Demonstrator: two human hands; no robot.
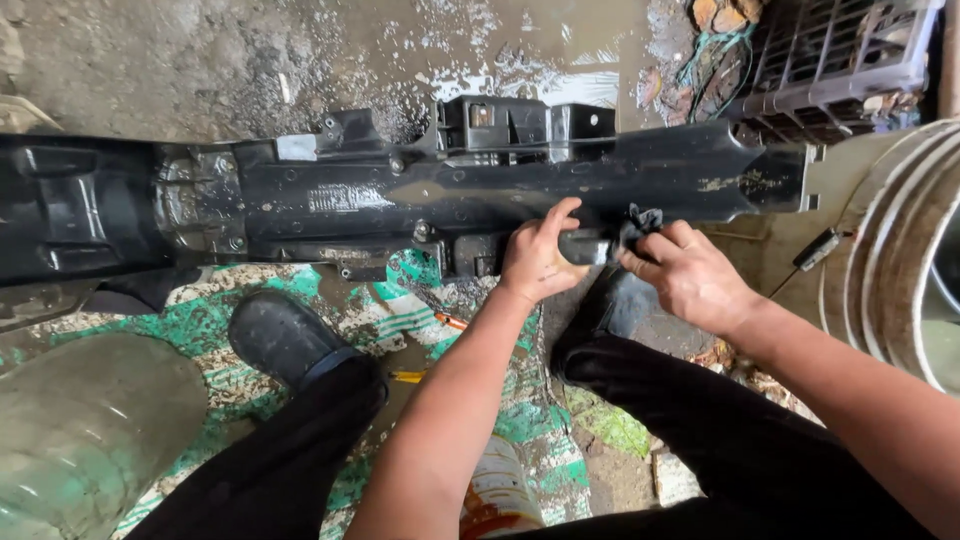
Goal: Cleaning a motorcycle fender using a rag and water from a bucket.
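While your left hand (535, 262) presses flat, open, on the black panel (400, 195), your right hand (690, 275) pinches a dark rag (640, 222) against it. Your 2 shoes (285, 335) rest on a green mat (200, 325).

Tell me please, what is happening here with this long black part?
A person crouches over a long black plastic panel that lies across wet, muddy ground. The left hand presses on the panel's near edge. The right hand holds a small dark cloth against the same edge. A black crate stands behind, and a clear bottle lies at the near left.
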